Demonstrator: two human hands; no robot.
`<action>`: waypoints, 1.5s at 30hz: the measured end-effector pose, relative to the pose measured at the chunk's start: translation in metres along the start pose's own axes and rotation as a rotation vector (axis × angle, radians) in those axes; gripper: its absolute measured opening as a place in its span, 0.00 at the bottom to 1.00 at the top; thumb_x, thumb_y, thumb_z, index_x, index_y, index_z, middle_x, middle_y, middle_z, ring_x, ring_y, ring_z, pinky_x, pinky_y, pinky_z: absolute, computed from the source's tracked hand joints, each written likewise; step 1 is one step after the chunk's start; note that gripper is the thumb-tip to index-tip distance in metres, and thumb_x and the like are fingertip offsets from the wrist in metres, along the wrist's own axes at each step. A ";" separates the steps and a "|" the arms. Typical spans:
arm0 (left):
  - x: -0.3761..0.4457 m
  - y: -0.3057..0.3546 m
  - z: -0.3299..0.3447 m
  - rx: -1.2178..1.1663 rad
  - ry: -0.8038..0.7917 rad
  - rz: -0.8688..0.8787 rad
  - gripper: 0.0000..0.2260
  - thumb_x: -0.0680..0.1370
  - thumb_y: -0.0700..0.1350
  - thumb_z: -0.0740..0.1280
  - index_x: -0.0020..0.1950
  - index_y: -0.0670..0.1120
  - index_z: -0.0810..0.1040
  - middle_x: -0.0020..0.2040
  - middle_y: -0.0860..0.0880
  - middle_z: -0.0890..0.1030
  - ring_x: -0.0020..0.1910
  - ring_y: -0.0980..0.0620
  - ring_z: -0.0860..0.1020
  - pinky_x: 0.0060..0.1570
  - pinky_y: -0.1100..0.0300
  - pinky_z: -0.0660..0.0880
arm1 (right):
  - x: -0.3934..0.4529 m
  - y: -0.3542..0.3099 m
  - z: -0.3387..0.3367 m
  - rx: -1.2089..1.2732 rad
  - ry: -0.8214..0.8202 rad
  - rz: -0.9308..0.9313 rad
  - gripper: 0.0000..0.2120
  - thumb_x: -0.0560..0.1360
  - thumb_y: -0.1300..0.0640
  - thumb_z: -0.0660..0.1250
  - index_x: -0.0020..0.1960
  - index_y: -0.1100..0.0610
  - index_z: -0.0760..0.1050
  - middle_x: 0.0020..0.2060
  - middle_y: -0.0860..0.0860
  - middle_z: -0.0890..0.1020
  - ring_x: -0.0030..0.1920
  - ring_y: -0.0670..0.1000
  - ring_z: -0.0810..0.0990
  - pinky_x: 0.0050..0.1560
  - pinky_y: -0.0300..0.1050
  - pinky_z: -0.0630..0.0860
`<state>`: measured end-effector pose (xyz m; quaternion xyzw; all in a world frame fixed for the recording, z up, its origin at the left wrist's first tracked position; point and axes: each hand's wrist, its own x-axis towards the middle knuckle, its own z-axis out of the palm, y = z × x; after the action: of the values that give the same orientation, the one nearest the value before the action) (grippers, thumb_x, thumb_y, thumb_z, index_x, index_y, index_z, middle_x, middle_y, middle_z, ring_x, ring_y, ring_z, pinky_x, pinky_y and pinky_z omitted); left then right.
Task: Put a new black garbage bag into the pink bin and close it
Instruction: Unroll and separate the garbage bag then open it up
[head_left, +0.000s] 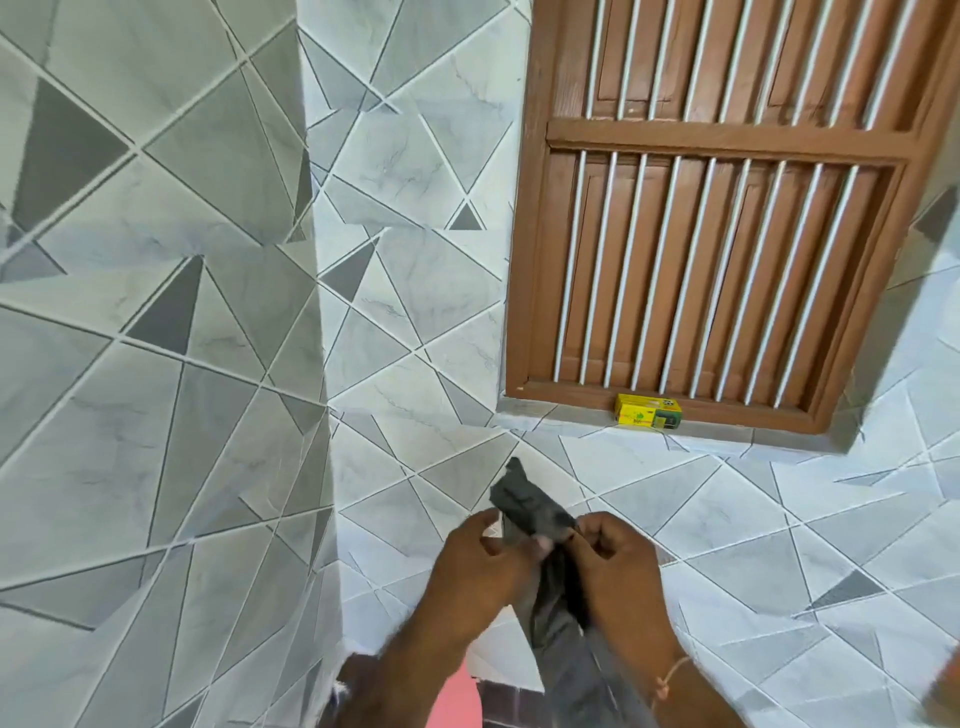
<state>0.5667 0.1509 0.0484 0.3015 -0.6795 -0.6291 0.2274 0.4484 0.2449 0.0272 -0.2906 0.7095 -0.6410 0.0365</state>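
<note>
Between 2 hands (545, 566), black garbage bag (530, 506)

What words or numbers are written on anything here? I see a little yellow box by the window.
Yellow box on the window sill: it has printing in green and black, but it is too small and blurred to read.
Black bag held in both hands: no writing shows.
Tiled wall and wooden window: no words or numbers.
</note>
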 end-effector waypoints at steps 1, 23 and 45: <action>-0.001 0.001 0.006 -0.038 0.009 0.025 0.16 0.69 0.52 0.76 0.55 0.54 0.81 0.47 0.49 0.86 0.44 0.53 0.85 0.49 0.55 0.82 | -0.002 -0.004 -0.001 0.009 -0.008 -0.009 0.09 0.72 0.61 0.70 0.33 0.59 0.76 0.25 0.51 0.78 0.28 0.45 0.72 0.32 0.40 0.71; -0.009 0.012 0.058 0.028 0.330 0.244 0.13 0.73 0.32 0.67 0.36 0.48 0.82 0.32 0.56 0.84 0.31 0.59 0.79 0.32 0.70 0.74 | 0.001 -0.004 -0.056 0.218 0.042 0.133 0.09 0.74 0.65 0.67 0.36 0.60 0.81 0.29 0.52 0.83 0.32 0.51 0.75 0.36 0.46 0.74; 0.011 0.026 0.034 0.343 0.518 0.420 0.12 0.76 0.51 0.68 0.35 0.49 0.74 0.31 0.53 0.79 0.33 0.52 0.78 0.35 0.55 0.73 | -0.017 -0.039 -0.051 -0.177 -0.502 -0.123 0.38 0.56 0.34 0.77 0.64 0.37 0.71 0.55 0.35 0.81 0.55 0.35 0.79 0.54 0.36 0.77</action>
<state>0.5321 0.1682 0.0695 0.3387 -0.7418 -0.3487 0.4620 0.4553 0.2976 0.0672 -0.4851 0.7124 -0.4855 0.1465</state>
